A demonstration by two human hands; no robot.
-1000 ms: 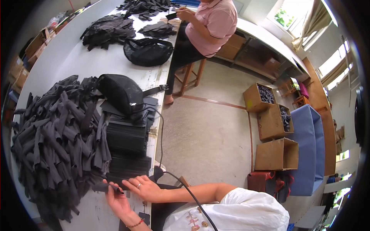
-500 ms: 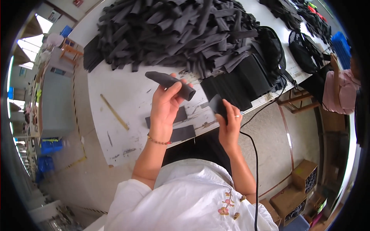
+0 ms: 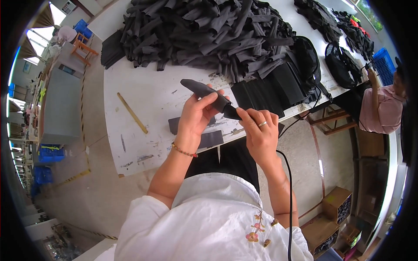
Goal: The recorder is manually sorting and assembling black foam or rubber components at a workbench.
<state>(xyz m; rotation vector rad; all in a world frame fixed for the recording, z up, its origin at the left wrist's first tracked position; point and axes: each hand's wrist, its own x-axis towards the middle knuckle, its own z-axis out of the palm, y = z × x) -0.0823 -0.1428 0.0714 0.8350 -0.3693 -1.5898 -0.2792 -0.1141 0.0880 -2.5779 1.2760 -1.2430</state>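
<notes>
My left hand (image 3: 195,114) is closed round a dark grey fabric sleeve (image 3: 201,89), a flattened tube that points to the upper left. The thumb presses on top of it. Pinched in my right hand (image 3: 262,135) is a black flat piece (image 3: 232,113), mostly covered by the fingers. Its tip meets the sleeve's lower right end; whether it sits inside cannot be made out. Below my left hand, two dark flat pieces (image 3: 211,139) lie on the white table (image 3: 150,89). Right of the hands is a row of overlapping black flat pieces (image 3: 266,93).
A big heap of dark fabric sleeves (image 3: 204,39) covers the table's far side. A yellowish strip (image 3: 132,113) lies at left. Black mesh bags (image 3: 306,58) stand at right. A black cable (image 3: 288,187) hangs beside my right arm. A person in pink (image 3: 381,108) sits at far right.
My right hand has moved up to my left and turned over, bringing the black piece against the sleeve's end. The two were apart before. The whole view has shifted slightly.
</notes>
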